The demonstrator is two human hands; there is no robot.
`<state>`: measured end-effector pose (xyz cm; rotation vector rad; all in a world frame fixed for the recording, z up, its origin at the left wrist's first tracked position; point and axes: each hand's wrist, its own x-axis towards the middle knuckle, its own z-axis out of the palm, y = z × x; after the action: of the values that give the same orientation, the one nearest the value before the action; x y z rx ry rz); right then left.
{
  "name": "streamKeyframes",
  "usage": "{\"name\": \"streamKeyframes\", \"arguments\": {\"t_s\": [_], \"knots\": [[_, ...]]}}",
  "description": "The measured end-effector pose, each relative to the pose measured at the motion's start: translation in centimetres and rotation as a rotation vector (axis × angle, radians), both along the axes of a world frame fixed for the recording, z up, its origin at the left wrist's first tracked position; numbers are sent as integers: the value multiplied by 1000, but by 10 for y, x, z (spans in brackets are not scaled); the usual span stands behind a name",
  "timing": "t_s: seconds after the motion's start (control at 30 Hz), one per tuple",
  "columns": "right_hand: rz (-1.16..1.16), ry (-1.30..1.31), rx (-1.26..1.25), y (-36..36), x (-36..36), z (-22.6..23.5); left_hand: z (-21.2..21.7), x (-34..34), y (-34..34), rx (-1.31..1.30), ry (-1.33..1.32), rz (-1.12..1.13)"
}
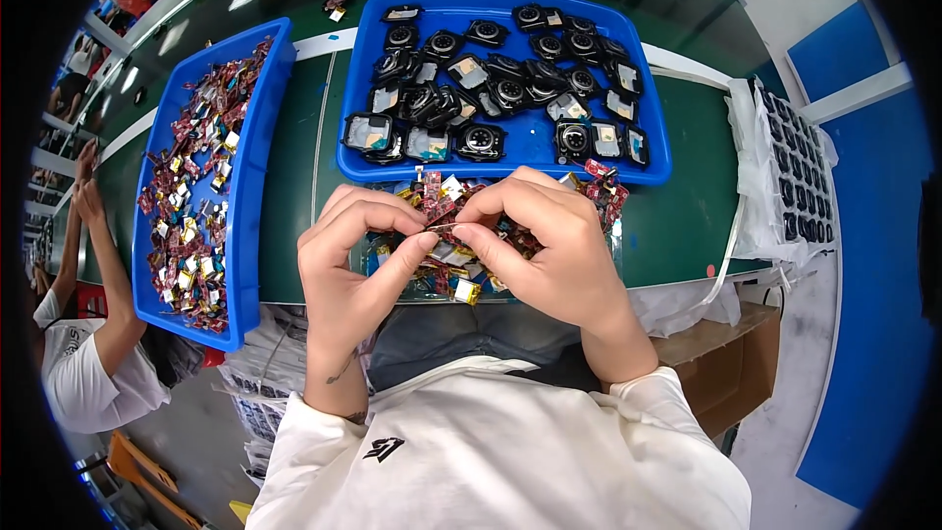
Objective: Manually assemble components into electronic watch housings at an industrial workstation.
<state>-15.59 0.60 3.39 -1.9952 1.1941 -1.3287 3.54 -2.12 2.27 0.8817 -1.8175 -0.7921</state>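
Note:
My left hand and my right hand meet fingertip to fingertip over a small pile of red and silver parts at the near edge of the green table. Between the pinched fingers of both hands sits one tiny part, mostly hidden by the fingers. Just beyond the hands lies a blue tray holding several black square casings with round centres.
A second blue tray at the left holds many small red and silver parts. A white rack of dark pieces stands at the right. Another person's arm and white sleeve are at the far left. A cardboard box sits below right.

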Motion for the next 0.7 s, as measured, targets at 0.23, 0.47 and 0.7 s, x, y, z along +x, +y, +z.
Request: {"name": "streamKeyframes", "arguments": {"t_s": [0.23, 0.47, 0.7], "knots": [[29, -56, 115, 6, 2, 1, -7, -9, 8, 152, 218, -2], [101, -248, 267, 8, -10, 2, -14, -6, 13, 309, 363, -69], [-2, -193, 102, 2, -9, -3, -10, -10, 14, 123, 143, -29]]}}
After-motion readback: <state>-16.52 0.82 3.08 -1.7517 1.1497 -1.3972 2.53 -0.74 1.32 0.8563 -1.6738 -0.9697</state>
